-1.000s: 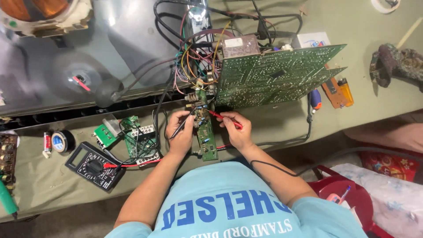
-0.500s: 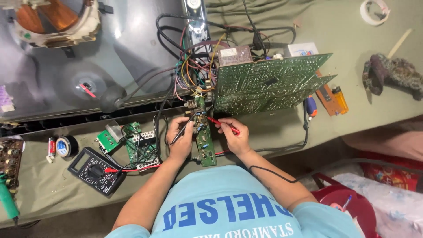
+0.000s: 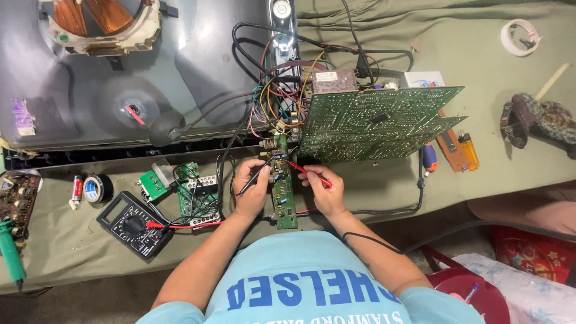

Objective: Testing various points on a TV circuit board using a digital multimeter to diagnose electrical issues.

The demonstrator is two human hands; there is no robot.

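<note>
**Two probes on the narrow board**

Little has shifted since a moment ago: our view has slid a bit, so the meter and tape roll sit further in, while both hands stay on the same small board.

Where the probe tips meet the board is too small for us to make out, and the tangle of coloured wires (image 3: pixel 282 96) hides the board's far end. Our lap and shirt cut off the counter's (image 3: pixel 372 198) near edge.

A large green circuit board (image 3: pixel 378 123) stands tilted just right of the work, with a screwdriver (image 3: pixel 429 157) and a lighter (image 3: pixel 468 151) beyond it. A black meter (image 3: pixel 134 224) lies to the left, beside a roll of black tape (image 3: pixel 93 188).

Our left hand (image 3: pixel 251 191) pinches the black probe (image 3: pixel 255 177); our right hand (image 3: pixel 323 191) grips the red probe (image 3: pixel 307 172). The narrow green board (image 3: pixel 283 201) lies between them, both hands touching its edges.
</note>
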